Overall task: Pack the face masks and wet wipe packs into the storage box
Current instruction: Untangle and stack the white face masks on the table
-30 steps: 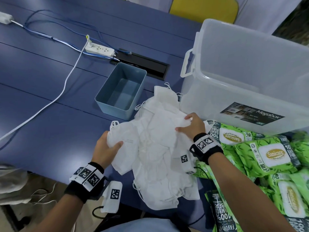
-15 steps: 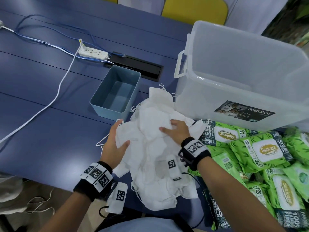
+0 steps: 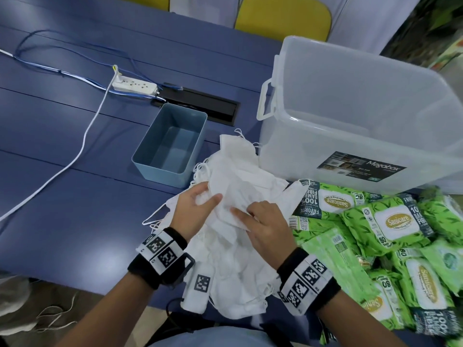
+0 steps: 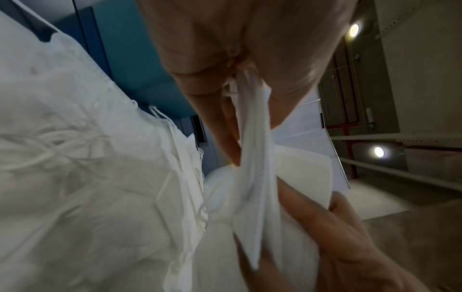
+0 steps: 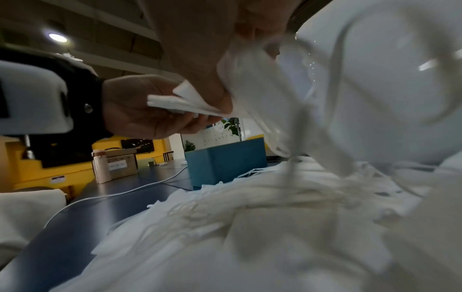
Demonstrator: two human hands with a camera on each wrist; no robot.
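Note:
A heap of white face masks [image 3: 233, 246] lies at the table's near edge, between my two arms. My left hand [image 3: 198, 209] grips a bunch of masks at the top of the heap, thumb pressed over the fabric. The left wrist view shows folded masks [image 4: 252, 158] pinched between my thumb and fingers. My right hand [image 3: 260, 221] holds the same bunch from the right side. Green wet wipe packs [image 3: 390, 221] are piled to the right. The clear storage box [image 3: 350, 136] stands behind them, with nothing visible inside.
A small blue bin [image 3: 170, 146], open at the top and with nothing in it, sits left of the masks. Farther back lie a white power strip [image 3: 135, 86] with cables and a black cable slot [image 3: 200, 106]. Yellow chairs [image 3: 283, 16] stand behind the table.
Both hands have moved together toward the middle of the mask heap and gathered a bunch of masks between them. The view has shifted, bringing the box and wipe packs more into frame.

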